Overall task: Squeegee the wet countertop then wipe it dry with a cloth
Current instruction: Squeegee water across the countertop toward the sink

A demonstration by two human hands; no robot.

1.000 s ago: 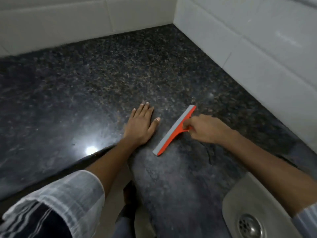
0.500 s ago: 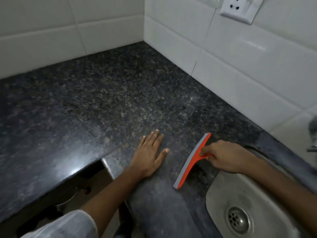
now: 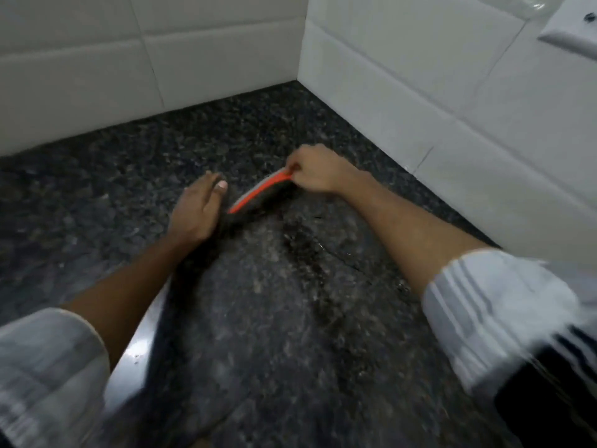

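My right hand grips the handle of an orange squeegee with a grey blade, which rests on the dark speckled granite countertop near the tiled corner. My left hand lies flat on the counter just left of the blade's near end, fingers together. A dark wet streak runs across the stone below the squeegee. No cloth is in view. The frame is blurred by motion.
White tiled walls meet in a corner behind the hands. A white wall socket sits at the top right. The counter's front edge runs along the lower left. My striped sleeves fill both lower corners.
The squeegee and my right hand have moved away from the sink toward the corner. The view has swung, and the sink has left the frame. My left hand stays flat beside the blade.
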